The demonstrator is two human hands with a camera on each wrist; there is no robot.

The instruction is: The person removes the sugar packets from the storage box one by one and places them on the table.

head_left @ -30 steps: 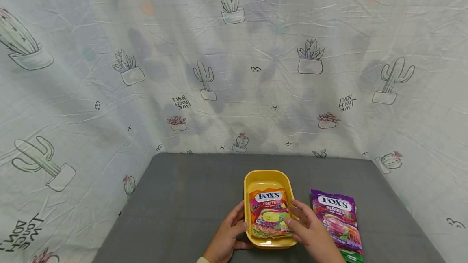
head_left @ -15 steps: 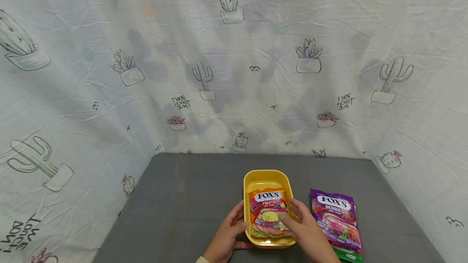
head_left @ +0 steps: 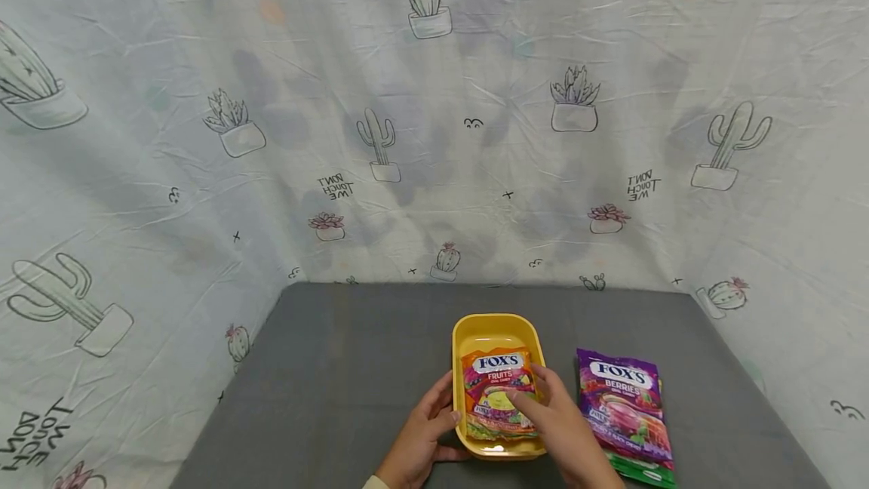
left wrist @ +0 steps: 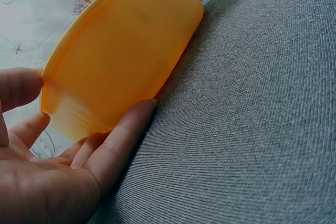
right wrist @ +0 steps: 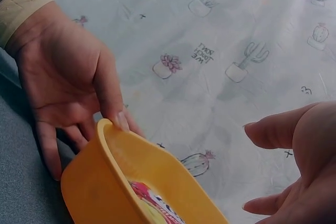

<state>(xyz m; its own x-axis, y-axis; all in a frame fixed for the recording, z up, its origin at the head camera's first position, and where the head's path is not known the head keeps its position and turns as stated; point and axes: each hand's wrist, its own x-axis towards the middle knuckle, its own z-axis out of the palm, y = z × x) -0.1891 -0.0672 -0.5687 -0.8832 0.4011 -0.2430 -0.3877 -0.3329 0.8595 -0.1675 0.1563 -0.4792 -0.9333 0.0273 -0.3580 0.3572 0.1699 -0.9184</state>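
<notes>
A yellow rectangular tub stands on the grey surface, with an orange-and-pink Fox's Fruits candy bag lying face up inside it. My left hand holds the tub's left side, thumb at the rim. In the left wrist view its other fingers lie along the outside of the yellow wall. Over the tub's right side hovers my right hand, its thumb above the candy bag. The right wrist view shows that thumb and a finger spread apart with nothing between them; contact with the bag cannot be made out.
To the right of the tub lies a purple Fox's Berries bag, overlapping a green bag whose lower end shows. A white cloth with cactus drawings hangs behind the grey tabletop and on both sides.
My right hand has moved a little left, farther over the tub and the orange candy bag. The left hand, the tub and the bags have stayed put.
</notes>
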